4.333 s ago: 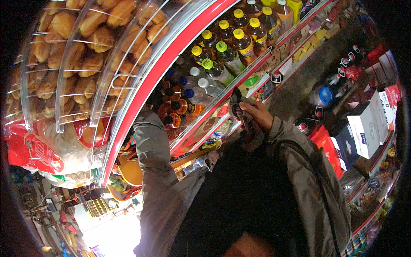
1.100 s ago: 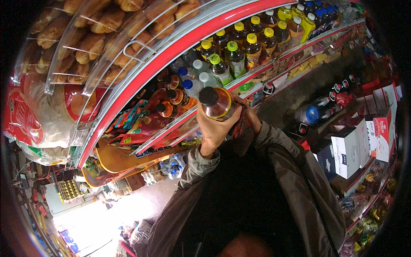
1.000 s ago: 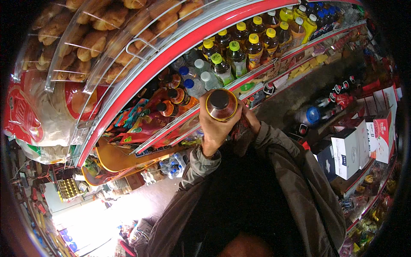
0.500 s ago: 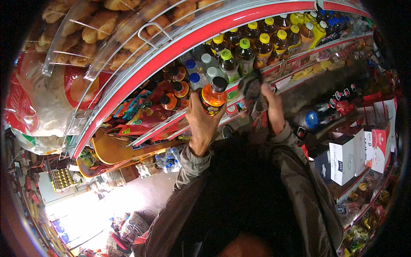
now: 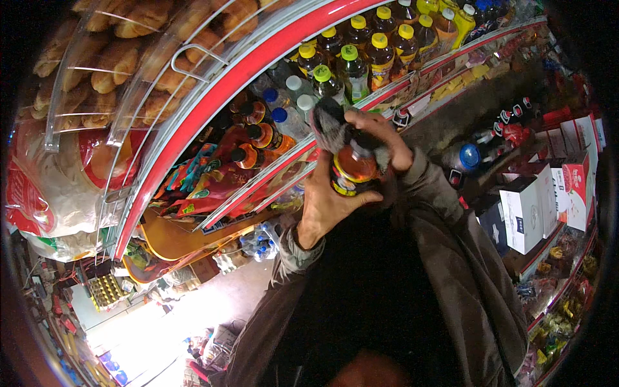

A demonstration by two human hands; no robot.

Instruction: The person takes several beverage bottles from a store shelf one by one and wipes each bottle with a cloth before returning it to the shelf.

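My left hand [image 5: 332, 200] is wrapped round an orange drink bottle [image 5: 353, 169] with a black-and-yellow label, in front of my chest. My right hand [image 5: 387, 137] grips a dark grey cloth [image 5: 330, 128] and presses it against the bottle's upper part, so the cap is mostly covered. Just beyond stand bottles with yellow caps [image 5: 379, 61], green-capped bottles [image 5: 350, 74] and clear bottles with white caps [image 5: 294, 87]. Similar orange bottles with dark caps [image 5: 248, 155] are on the same shelf to the left.
A red shelf edge [image 5: 213, 97] curves across, with wire-fronted racks of bread [image 5: 132, 61] above it. Red-and-white packages [image 5: 58, 187] hang at the left. At the right stand white boxes [image 5: 525, 209], a red-and-white box [image 5: 576, 187] and a large blue-capped bottle [image 5: 469, 157].
The orange bottle has come down and right, away from the shelf. The cloth in my right hand, apart from it before, now lies against its top.
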